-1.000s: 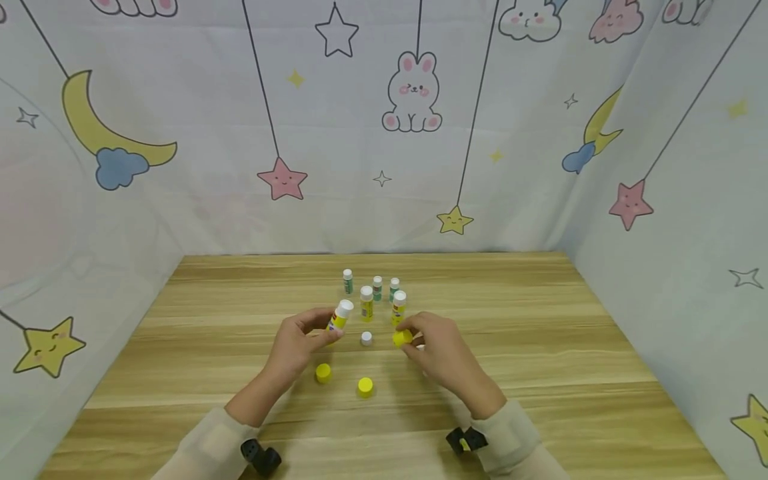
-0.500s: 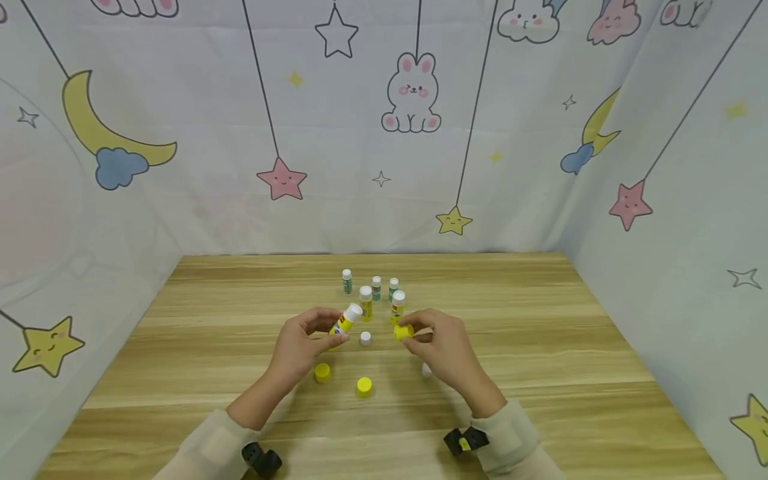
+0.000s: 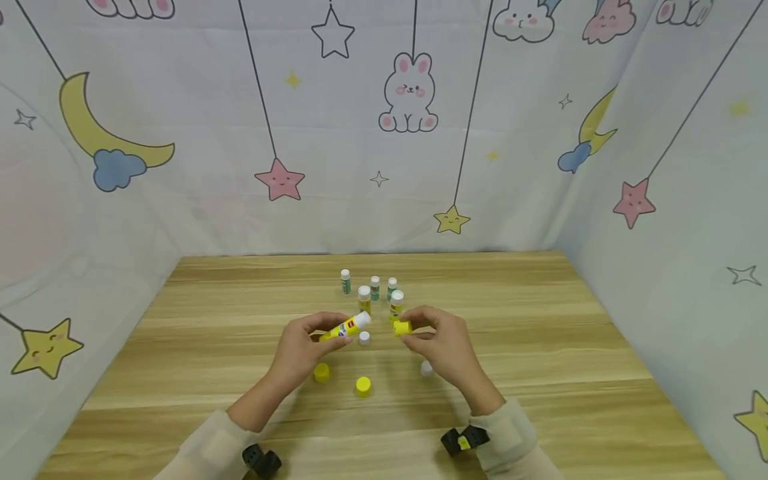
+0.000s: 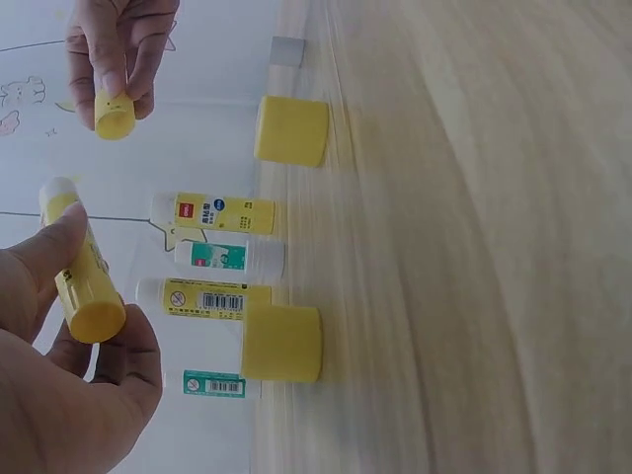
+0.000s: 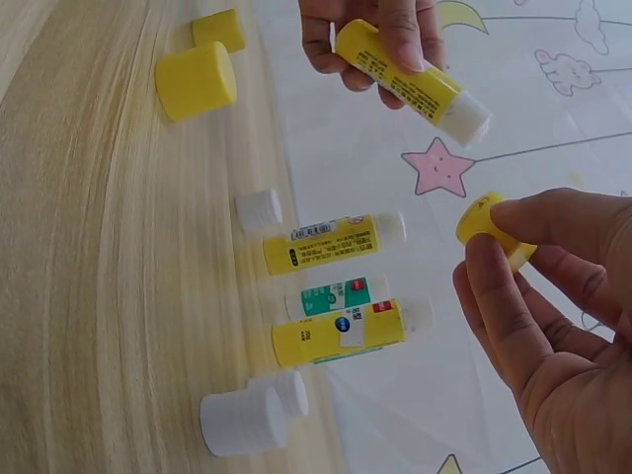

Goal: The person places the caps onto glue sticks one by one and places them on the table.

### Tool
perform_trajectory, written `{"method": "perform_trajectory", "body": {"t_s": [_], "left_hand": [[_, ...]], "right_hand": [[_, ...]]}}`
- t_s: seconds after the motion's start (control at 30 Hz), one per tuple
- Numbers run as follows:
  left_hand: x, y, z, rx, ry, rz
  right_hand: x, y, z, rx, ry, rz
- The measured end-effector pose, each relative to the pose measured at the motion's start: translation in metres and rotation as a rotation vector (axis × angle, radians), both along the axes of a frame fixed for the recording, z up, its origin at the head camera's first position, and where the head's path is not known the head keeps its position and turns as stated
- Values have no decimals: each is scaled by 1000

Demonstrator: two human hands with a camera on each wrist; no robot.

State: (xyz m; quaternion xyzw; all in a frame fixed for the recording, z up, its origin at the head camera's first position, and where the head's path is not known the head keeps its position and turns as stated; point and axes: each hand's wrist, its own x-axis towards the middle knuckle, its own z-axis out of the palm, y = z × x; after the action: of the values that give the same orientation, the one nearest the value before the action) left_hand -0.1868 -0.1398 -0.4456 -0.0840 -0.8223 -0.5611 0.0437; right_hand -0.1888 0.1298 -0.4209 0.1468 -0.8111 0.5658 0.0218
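Observation:
In the head view, my left hand holds a yellow glue stick above the table, its white end leaning up toward the right. Thumb and fingers of my right hand pinch a yellow cap, which is held apart from the stick. The left wrist view shows the cap's hollow opening. Two more yellow glue sticks stand upright just beyond the hands. Two yellow caps rest on the table nearer the person.
Several small green-and-white glue sticks stand behind the yellow ones. One white cap lies between the hands and another white cap under the right wrist. A printed cloth walls in the wooden table at the back and sides.
My left hand has tipped the glue stick from nearly upright to a low slant, white end toward the right hand. My right hand has lifted slightly and turned the cap sideways.

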Motion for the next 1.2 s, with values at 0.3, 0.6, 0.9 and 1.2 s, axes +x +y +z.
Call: {"method": "perform_trajectory", "body": {"t_s": [0.3,0.6,0.9,1.2], "left_hand": [[4,2,1,8,19,-21],[6,3,3,-18,49,-50],[7,5,8,-29,39,-39],[8,4,10,-21,17,10]], "right_hand": [[-1,-1,-2,-64,-47,11],[-1,-3,-3,-61,-52,-1],[-1,-2,-7,-70,-66,-16],[-1,-2,-9,-105,-73,-19]]}}
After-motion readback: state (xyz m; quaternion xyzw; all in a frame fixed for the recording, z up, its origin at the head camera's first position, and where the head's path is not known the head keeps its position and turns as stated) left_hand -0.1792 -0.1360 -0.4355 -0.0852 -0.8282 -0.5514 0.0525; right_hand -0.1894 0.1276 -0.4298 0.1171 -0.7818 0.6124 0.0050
